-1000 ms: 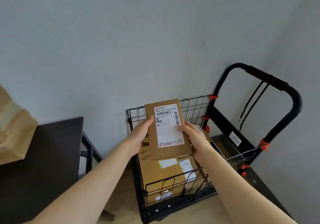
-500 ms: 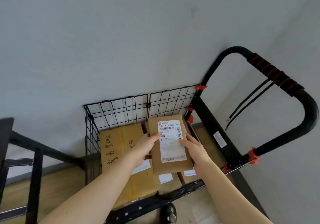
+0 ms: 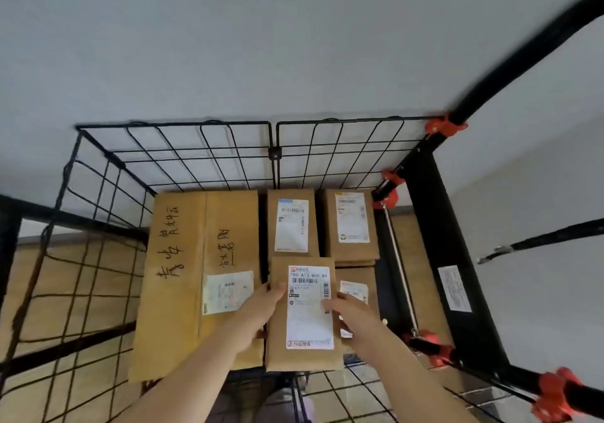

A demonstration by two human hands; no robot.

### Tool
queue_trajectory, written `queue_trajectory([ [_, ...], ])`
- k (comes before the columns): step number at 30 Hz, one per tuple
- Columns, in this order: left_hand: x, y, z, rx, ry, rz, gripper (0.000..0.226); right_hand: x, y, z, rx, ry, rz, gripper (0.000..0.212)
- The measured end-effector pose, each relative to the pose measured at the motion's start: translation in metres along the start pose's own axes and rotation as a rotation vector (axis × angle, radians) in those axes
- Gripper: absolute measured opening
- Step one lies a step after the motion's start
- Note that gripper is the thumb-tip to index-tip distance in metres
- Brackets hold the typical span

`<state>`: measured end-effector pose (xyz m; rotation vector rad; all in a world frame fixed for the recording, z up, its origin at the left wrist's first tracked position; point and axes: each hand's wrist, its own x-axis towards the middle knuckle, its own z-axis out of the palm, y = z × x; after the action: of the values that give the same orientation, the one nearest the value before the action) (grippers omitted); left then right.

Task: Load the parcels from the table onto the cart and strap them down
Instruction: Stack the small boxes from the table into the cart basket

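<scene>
Head view, looking steeply down. Largest thing?

Black wire-mesh cart (image 3: 274, 154), walled with grid panels, set against a pale grey wall (image 3: 294, 37). Black netting (image 3: 65, 292) across the left side. Thick black handle (image 3: 523, 56) rising at the right, fixed with red clamps (image 3: 444, 126).

And inside?

Long brown carton (image 3: 183, 259) filling the left half, marked with dark handwritten characters and one white label. To its right, against the back panel, a back-middle parcel (image 3: 292, 223) and a back-right parcel (image 3: 351, 223), side by side, both brown, both labelled. Closer in on the right, a half-hidden parcel (image 3: 354, 275), mostly covered by the right hand.

The one being handled?

Flat brown parcel (image 3: 304, 354), white barcode label upward, at the near side of the cart. Just right of the carton, directly in front of the back-middle parcel. Cannot tell whether resting on the cart floor or held slightly above.

Hands?

Left hand (image 3: 258, 311) pinching the left edge, thumb on top, other fingers out of sight beneath. Right hand (image 3: 356, 318) gripping the right edge, fingertips on the label's margin.

Anything smaller?

Thin black strap (image 3: 555, 236), outside the cart at the far right, against the wall.
</scene>
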<state>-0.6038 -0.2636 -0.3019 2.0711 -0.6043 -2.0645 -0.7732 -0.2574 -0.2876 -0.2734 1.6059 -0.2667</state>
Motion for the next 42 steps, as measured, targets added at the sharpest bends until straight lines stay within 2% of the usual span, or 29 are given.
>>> queue_trajectory([
  [4, 0.032, -0.01, 0.01, 0.068, 0.051, -0.052, 0.054, 0.038, 0.005, -0.006, -0.071, -0.049, 0.094, 0.015],
  [9, 0.061, -0.025, 0.013, 0.192, 0.124, -0.044, 0.057, 0.076, 0.009, -0.005, -0.125, -0.08, 0.151, 0.028],
  [11, 0.066, -0.028, 0.013, 0.378, 0.154, 0.012, 0.051, 0.085, 0.01, -0.002, -0.147, -0.083, 0.174, 0.029],
  [14, 0.073, -0.029, 0.012, 0.697, 0.285, 0.154, 0.036, 0.096, 0.014, 0.003, -0.158, -0.074, 0.183, 0.029],
  [18, 0.08, -0.026, 0.009, 0.889, 0.373, 0.222, 0.027, 0.107, 0.013, 0.004, -0.194, -0.075, 0.162, 0.025],
  [22, 0.078, -0.022, 0.003, 0.958, 0.379, 0.215, 0.027, 0.107, 0.007, 0.003, -0.203, -0.071, 0.17, 0.023],
  [28, 0.068, -0.018, -0.011, 1.061, 0.378, 0.186, 0.037, 0.094, -0.001, 0.004, -0.388, -0.049, 0.075, 0.03],
  [31, 0.059, -0.021, -0.019, 1.051, 0.371, 0.209, 0.035, 0.087, -0.006, 0.006, -0.456, -0.028, 0.059, 0.033],
  [36, 0.032, -0.024, -0.039, 1.059, 0.381, 0.267, 0.026, 0.056, -0.016, 0.013, -0.487, 0.026, 0.02, 0.055],
  [42, -0.017, -0.019, -0.075, 1.026, 0.424, 0.358, 0.029, 0.003, -0.02, 0.036, -0.484, 0.084, -0.109, 0.05],
])
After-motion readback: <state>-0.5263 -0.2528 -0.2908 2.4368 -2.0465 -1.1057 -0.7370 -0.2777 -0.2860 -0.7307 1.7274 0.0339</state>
